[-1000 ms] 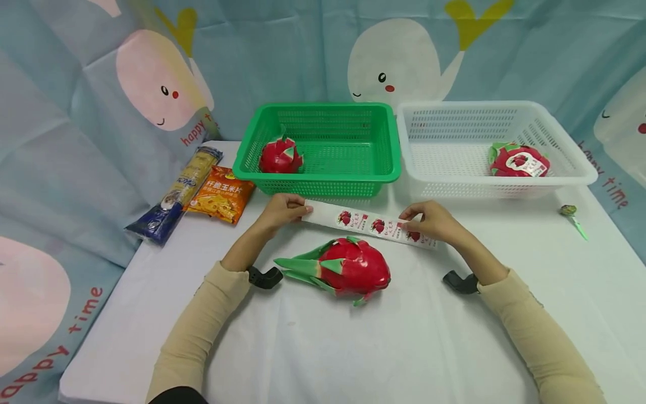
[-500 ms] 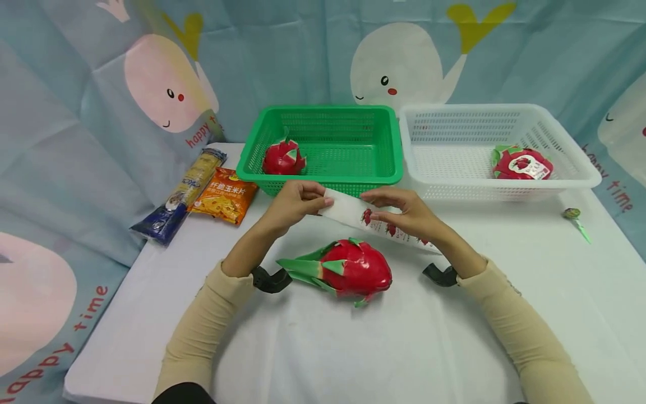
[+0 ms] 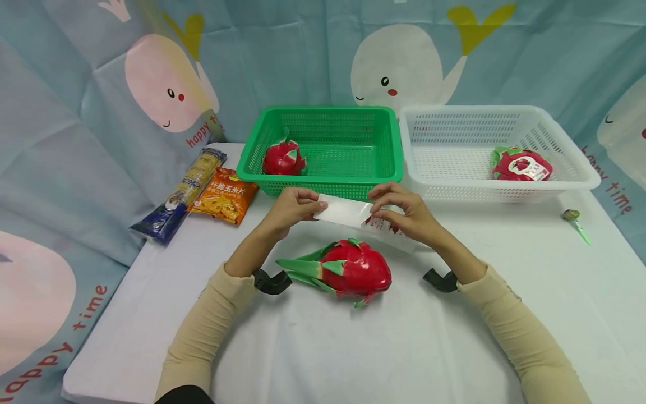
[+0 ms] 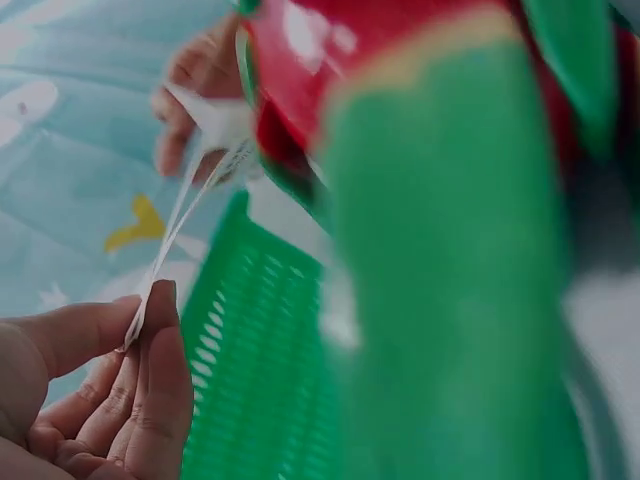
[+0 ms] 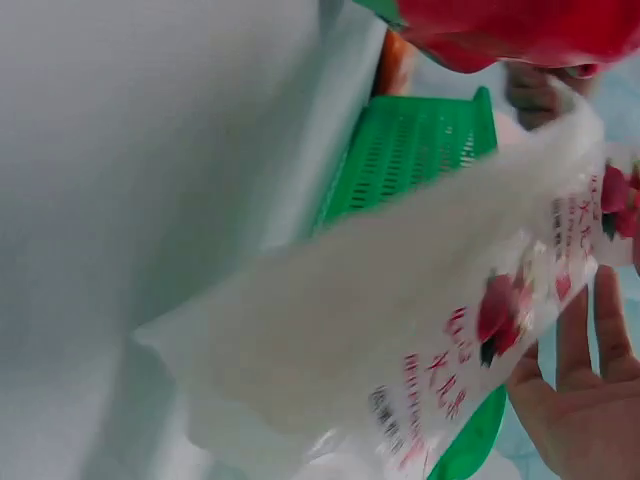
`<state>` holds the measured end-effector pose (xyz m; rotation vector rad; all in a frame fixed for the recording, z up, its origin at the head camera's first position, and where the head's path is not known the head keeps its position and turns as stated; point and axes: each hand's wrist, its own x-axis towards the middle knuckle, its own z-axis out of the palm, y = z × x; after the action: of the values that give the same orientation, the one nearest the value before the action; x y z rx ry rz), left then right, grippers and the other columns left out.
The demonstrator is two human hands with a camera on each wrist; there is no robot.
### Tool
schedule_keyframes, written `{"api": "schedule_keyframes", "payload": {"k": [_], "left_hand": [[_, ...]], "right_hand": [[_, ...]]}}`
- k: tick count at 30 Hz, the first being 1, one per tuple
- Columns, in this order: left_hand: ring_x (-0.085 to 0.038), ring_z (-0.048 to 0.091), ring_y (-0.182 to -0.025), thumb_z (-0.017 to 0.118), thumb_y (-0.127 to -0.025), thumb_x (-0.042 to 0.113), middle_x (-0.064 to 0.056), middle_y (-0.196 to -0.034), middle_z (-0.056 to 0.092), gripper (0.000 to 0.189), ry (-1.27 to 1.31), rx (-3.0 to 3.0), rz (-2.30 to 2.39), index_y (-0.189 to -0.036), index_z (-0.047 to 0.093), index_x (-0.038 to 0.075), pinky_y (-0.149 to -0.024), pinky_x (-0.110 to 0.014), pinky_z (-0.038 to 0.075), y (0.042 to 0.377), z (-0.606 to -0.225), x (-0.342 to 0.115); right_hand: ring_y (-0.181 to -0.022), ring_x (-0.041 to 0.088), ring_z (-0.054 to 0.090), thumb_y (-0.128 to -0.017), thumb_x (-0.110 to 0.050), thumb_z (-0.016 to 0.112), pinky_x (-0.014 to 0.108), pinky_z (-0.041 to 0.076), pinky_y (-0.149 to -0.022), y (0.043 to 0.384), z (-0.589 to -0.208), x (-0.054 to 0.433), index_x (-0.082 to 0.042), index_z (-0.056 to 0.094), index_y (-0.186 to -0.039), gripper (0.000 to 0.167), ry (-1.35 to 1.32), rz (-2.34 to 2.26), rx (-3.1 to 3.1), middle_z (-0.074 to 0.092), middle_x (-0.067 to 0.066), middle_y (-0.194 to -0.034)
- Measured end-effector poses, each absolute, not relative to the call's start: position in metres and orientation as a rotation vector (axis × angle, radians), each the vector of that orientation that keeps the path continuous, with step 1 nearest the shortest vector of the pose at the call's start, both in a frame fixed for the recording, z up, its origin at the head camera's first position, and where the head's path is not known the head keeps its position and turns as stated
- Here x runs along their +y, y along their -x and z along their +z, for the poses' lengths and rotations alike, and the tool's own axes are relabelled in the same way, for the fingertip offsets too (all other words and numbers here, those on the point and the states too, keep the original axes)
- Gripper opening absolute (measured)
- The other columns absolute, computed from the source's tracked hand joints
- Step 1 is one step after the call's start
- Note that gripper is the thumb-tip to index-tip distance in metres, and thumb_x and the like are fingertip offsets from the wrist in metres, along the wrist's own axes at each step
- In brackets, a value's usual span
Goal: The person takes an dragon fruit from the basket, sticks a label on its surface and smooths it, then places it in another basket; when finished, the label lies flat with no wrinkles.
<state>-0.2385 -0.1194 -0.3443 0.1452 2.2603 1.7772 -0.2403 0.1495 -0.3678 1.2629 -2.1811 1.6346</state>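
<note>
My left hand (image 3: 291,211) pinches the blank left end of a white strip of dragon fruit stickers (image 3: 343,211). My right hand (image 3: 406,214) pinches a sticker farther along, its fingers bent over the strip's middle. In the left wrist view, the strip (image 4: 178,222) splits into two layers between the hands. The strip's printed tail (image 5: 440,345) hangs in the right wrist view, with a sticker (image 5: 618,200) lifting beside the fingers. On the table just below the hands lies a large red dragon fruit (image 3: 362,268), its long green leaves pointing left.
Behind the hands, a green basket (image 3: 323,184) holds a dragon fruit (image 3: 284,159). The white basket (image 3: 454,188) beside it contains a stickered dragon fruit (image 3: 504,163). An orange snack bag (image 3: 224,196) and a blue-yellow packet (image 3: 176,199) lie left; a lollipop (image 3: 571,215) lies right.
My right hand has shifted left along the strip, toward my left hand. A sticker under its fingers now lifts from the backing, and my left hand has moved slightly right.
</note>
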Motion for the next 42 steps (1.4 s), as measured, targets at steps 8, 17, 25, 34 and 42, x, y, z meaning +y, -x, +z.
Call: {"api": "schedule_keyframes", "payload": {"k": [8,17,25,34,42], "left_hand": [[-0.003,0.060,-0.066,0.065,-0.084,0.007,0.001,-0.077,0.067,0.028,-0.003,2.298,1.723,-0.105,0.057,-0.010,-0.067,-0.023,0.055,0.250,-0.372,-0.141],[-0.028,0.065,-0.098,0.065,-0.086,0.017,-0.022,-0.110,0.064,0.040,-0.197,2.706,1.251,-0.117,0.059,-0.006,-0.083,-0.039,0.053,0.246,-0.367,-0.156],[-0.014,0.067,-0.082,0.068,-0.083,0.023,-0.005,-0.094,0.070,0.024,-0.687,2.796,1.380,-0.101,0.068,0.007,-0.073,-0.027,0.055,0.206,-0.314,-0.104],[-0.014,0.063,-0.068,0.069,-0.082,0.018,-0.004,-0.077,0.069,0.012,-0.806,2.737,1.294,-0.086,0.069,0.007,-0.063,-0.023,0.052,0.201,-0.301,-0.077],[-0.019,0.061,-0.071,0.064,-0.086,0.016,-0.008,-0.078,0.067,0.011,-0.787,2.686,1.331,-0.086,0.067,0.005,-0.065,-0.024,0.050,0.203,-0.307,-0.076]], "right_hand": [[-0.088,0.009,0.061,-0.086,0.003,0.059,0.019,0.050,-0.079,0.239,-0.356,0.158,0.000,0.065,-0.092,0.009,-1.018,1.911,-2.138,0.065,-0.007,-0.091],[-0.082,0.009,0.065,-0.088,-0.011,0.061,0.020,0.050,-0.074,0.230,-0.338,0.155,0.000,0.065,-0.098,0.016,-0.857,1.733,-2.457,0.066,-0.006,-0.091],[-0.091,0.009,0.056,-0.083,-0.011,0.067,0.033,0.049,-0.085,0.220,-0.323,0.139,-0.008,0.070,-0.096,0.014,-1.003,1.382,-2.492,0.067,0.003,-0.090],[-0.087,0.015,0.061,-0.082,-0.005,0.067,0.043,0.048,-0.091,0.212,-0.316,0.129,0.000,0.058,-0.115,0.035,-1.168,1.344,-2.488,0.065,0.005,-0.082],[-0.102,0.021,0.061,-0.090,-0.011,0.058,0.039,0.048,-0.088,0.204,-0.317,0.138,-0.005,0.057,-0.122,0.033,-0.959,1.415,-2.504,0.068,0.009,-0.101]]}}
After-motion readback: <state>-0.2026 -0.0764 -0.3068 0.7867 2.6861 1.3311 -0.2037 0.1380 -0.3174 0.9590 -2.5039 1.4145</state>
